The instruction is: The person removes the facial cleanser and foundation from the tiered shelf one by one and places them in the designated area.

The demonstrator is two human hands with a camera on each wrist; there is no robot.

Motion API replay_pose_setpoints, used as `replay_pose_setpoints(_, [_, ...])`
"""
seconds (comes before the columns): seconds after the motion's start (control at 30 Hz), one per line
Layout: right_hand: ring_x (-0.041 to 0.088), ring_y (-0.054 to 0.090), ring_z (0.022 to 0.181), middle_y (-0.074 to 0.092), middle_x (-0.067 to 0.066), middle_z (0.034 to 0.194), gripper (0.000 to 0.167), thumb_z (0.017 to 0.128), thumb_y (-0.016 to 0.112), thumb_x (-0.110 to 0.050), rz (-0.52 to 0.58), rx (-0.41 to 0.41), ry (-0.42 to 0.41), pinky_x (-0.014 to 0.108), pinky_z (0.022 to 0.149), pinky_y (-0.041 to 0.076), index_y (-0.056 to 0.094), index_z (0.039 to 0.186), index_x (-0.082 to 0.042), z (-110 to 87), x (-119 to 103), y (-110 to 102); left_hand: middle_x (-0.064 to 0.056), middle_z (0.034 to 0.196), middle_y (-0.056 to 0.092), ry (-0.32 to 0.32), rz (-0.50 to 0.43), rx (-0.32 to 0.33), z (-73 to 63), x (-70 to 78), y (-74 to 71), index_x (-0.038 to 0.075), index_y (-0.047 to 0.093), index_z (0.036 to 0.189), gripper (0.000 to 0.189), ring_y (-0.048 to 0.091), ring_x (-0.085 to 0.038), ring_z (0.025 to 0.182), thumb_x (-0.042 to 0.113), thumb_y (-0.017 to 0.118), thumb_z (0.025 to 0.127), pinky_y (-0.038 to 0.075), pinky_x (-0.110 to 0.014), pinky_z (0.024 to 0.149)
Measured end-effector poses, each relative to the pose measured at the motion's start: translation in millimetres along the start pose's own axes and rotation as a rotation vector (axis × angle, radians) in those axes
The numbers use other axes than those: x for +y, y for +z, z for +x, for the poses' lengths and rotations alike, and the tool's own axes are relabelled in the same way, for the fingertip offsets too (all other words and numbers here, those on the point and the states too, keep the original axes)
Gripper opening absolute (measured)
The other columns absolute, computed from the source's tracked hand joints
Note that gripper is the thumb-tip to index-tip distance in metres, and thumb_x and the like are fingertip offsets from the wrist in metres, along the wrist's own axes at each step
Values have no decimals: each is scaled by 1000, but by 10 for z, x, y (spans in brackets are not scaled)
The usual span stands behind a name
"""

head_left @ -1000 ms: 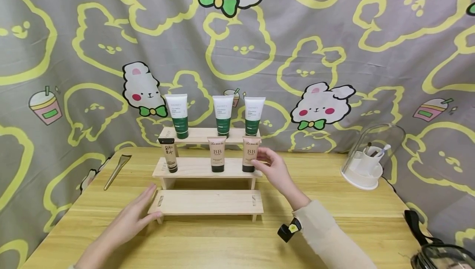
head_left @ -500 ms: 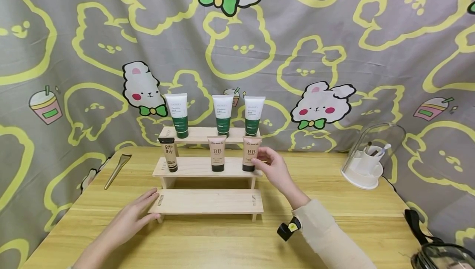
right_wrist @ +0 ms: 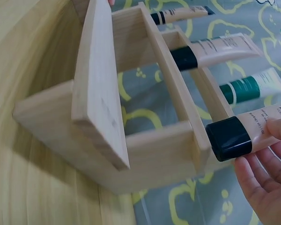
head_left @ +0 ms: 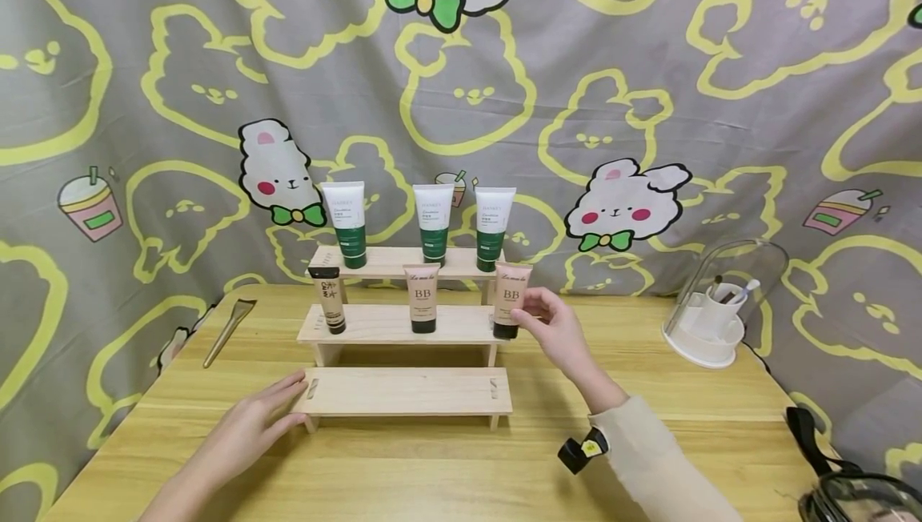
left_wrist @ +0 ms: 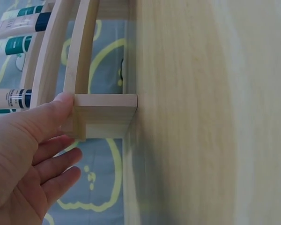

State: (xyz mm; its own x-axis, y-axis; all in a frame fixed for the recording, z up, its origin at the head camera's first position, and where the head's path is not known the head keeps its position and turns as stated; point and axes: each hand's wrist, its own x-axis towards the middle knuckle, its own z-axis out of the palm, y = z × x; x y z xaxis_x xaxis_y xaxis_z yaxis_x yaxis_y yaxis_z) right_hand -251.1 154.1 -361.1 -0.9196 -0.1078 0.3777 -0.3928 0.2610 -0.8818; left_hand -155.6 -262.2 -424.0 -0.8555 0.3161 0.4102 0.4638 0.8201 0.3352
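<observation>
My right hand [head_left: 558, 330] pinches a beige BB cream tube [head_left: 510, 298] between thumb and fingers, cap down, at the right end of the middle shelf of a wooden display stand [head_left: 403, 394]. The right wrist view shows its black cap [right_wrist: 229, 139] just beyond the shelf's end. My left hand [head_left: 248, 430] holds the lowest shelf's left end, its thumb [left_wrist: 61, 105] on the corner. A second BB cream tube [head_left: 422, 298] stands mid-shelf, and a slim black-capped tube [head_left: 330, 300] stands at the left. Several white-and-green tubes [head_left: 434, 226] line the top shelf.
A flat brush [head_left: 229, 332] lies on the wooden table [head_left: 612, 458] at left. At right stands a clear-domed white holder [head_left: 709, 330] with brushes. A transparent bag [head_left: 864, 498] with a black strap sits at the front right corner. A patterned curtain [head_left: 619, 122] hangs behind.
My right hand has shifted the BB cream tube right, to the end of the middle shelf. My left hand has moved slightly to rest closer against the lowest shelf's end.
</observation>
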Motion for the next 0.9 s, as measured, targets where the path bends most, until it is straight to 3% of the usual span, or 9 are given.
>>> replay_pose_setpoints(0.23, [13, 58, 85, 60, 18, 98, 28, 86, 66, -9, 13, 62, 42, 23, 73, 52, 56, 107, 7, -3, 99, -224, -15, 126, 53, -6, 9, 0, 3, 19, -24, -2, 62, 117, 44, 54, -34, 109, 20, 72, 80, 43, -49, 88])
replay_pose_setpoints(0.5, [8, 57, 79, 59, 20, 96, 27, 88, 61, -4, 11, 78, 143, 26, 70, 55, 53, 107, 14, 53, 391, -343, -15, 127, 53, -40, 9, -41, 19, 39, -54, -2, 61, 117, 44, 53, -34, 109, 19, 71, 80, 43, -49, 89])
replay_pose_setpoints(0.77, [11, 59, 72, 63, 14, 87, 26, 89, 59, -4, -11, 43, 269, 42, 70, 55, 53, 106, 15, 127, 724, -400, -16, 126, 53, -29, 10, -55, 30, 45, -52, -3, 62, 116, 42, 54, -34, 108, 17, 71, 80, 44, -48, 88])
replay_pose_setpoints(0.9, [14, 60, 72, 62, 14, 87, 29, 88, 61, -8, -24, -2, 343, 38, 68, 56, 54, 105, 14, 176, 852, -412, -16, 125, 54, -27, 12, -51, 37, 42, -48, -3, 62, 116, 42, 54, -35, 108, 17, 72, 80, 44, -49, 87])
